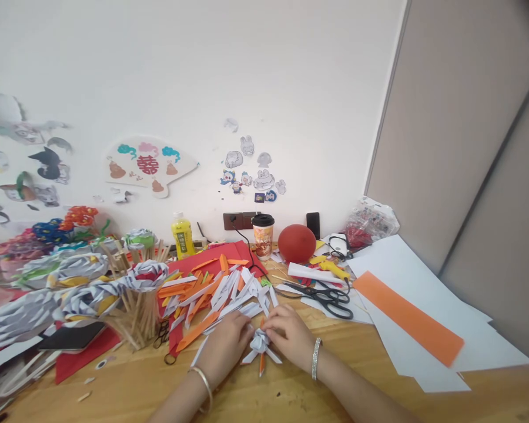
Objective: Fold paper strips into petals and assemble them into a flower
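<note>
A small piece of woven white and orange folded paper strips (260, 342) rests on the wooden table, its strip ends sticking out around it. From the left, my left hand (230, 341) pinches its edge with closed fingers. My right hand (290, 330) grips the opposite side between thumb and fingertips. Just beyond my hands lies a loose pile of folded white and orange paper strips (218, 291), partly on red paper (207, 258). Black-handled scissors (335, 299) lie to the right of the pile.
Bundles of wooden sticks (134, 320) and white paper roses (88, 299) crowd the left. A lidded cup (263, 238), a red balloon (297, 244) and a yellow bottle (183, 236) stand by the wall. White sheets (405, 311) with an orange strip (409, 317) lie right, near a yellow glue gun (334, 269).
</note>
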`<state>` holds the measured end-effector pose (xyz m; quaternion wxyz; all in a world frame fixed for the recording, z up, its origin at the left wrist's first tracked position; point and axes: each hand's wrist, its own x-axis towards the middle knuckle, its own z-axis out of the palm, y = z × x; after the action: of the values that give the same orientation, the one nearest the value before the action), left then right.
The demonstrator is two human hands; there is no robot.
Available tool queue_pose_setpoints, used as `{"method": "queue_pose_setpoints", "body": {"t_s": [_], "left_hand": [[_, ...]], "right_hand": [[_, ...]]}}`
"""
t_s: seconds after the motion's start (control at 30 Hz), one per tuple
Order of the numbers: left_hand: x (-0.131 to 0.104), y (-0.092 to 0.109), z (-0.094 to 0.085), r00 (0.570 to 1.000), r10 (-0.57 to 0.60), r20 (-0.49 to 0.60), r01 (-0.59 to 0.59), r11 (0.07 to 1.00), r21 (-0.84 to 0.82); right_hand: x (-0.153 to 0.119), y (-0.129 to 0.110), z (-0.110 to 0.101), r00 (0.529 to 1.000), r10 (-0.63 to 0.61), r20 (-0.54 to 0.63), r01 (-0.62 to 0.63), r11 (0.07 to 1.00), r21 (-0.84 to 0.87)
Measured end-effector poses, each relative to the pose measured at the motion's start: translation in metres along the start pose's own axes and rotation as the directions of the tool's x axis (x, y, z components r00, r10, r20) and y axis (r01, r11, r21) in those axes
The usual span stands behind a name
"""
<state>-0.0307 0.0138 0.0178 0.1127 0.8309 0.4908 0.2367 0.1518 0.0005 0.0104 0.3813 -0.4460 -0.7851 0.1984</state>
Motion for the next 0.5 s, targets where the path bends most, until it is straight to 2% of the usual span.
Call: {"method": "queue_pose_setpoints", "body": {"t_s": [0.13,0.23,0.37,0.5], "left_hand": [[0.000,-0.002,0.008,0.992,-0.125,0.010,0.125,0.981,-0.151],[0.003,-0.005,0.012,0.986,-0.167,0.002,0.157,0.926,-0.343],[0.006,-0.006,0.017,0.979,-0.205,-0.009,0.155,0.770,-0.619],[0.004,0.000,0.016,0.967,-0.251,0.043,0.195,0.619,-0.761]], "right_hand": [[-0.001,-0.001,-0.001,0.999,-0.029,0.013,0.029,1.000,-0.006],[-0.001,0.001,0.001,0.999,-0.037,0.003,0.037,0.999,-0.006],[0.000,0.004,0.003,0.999,-0.052,0.007,0.051,0.998,0.020],[-0.001,0.004,0.001,0.996,-0.088,0.011,0.088,0.996,0.030]]}}
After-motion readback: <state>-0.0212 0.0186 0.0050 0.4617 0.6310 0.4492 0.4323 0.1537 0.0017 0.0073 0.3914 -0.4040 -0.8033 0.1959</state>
